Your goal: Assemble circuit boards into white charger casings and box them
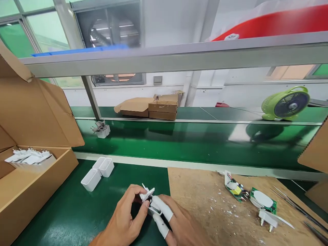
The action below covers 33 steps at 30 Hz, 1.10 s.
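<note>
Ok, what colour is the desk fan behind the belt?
Light green, with a dark grille: the desk fan, clearest in the head view.

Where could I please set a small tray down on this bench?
Bare green mat lies between the cardboard box and the left hand. The wooden board is crowded at its right by circuit boards and white chips.

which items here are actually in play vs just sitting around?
In hand:
- small white plug part, pinched between left hand and right hand

Lying about:
- three white shells on the green mat
- circuit boards and white plug on the brown board
- cardboard box of white parts, left
- green fan
- boxes beyond the belt
</note>
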{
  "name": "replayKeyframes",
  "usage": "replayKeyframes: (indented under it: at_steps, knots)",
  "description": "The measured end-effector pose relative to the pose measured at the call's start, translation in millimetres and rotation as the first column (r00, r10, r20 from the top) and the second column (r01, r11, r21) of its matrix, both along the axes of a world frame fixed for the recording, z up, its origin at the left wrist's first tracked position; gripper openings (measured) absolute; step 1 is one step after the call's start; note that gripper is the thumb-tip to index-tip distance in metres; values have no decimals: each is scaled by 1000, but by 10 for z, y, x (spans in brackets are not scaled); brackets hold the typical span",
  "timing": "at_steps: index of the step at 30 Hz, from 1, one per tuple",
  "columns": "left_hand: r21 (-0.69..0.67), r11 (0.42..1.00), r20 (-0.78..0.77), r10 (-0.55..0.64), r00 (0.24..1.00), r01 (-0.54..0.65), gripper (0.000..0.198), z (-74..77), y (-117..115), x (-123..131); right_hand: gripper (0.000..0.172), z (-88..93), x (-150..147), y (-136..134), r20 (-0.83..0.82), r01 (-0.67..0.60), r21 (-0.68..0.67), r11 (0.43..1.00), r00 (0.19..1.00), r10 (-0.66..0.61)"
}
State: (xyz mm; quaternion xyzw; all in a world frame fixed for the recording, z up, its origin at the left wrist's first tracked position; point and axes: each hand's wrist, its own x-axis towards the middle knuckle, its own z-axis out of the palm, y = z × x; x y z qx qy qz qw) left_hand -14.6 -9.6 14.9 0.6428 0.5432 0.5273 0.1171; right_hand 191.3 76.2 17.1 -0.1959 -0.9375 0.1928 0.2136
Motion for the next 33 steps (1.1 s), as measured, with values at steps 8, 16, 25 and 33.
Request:
replayKeyframes:
  at_steps: [8, 16, 25, 33]
  knots:
    - [56, 998, -64, -11, 998, 14, 16, 27, -5, -17, 36, -46, -53, 30, -90, 10, -54, 998, 996, -15]
    - [-19, 1000, -52, -3, 999, 2, 25, -72, -16, -67, 34, -79, -53, 18, -213, -16, -178, 984, 977, -23]
    - [199, 979, -173, 85, 981, -49, 77, -240, -57, 143, 71, -155, -184, 20, -274, -201, -951, 236, 902, -335]
    - [272, 960, -276, 147, 950, -70, 68, -84, -32, 141, 63, -164, -194, 10, -328, -178, -908, 379, 865, -380]
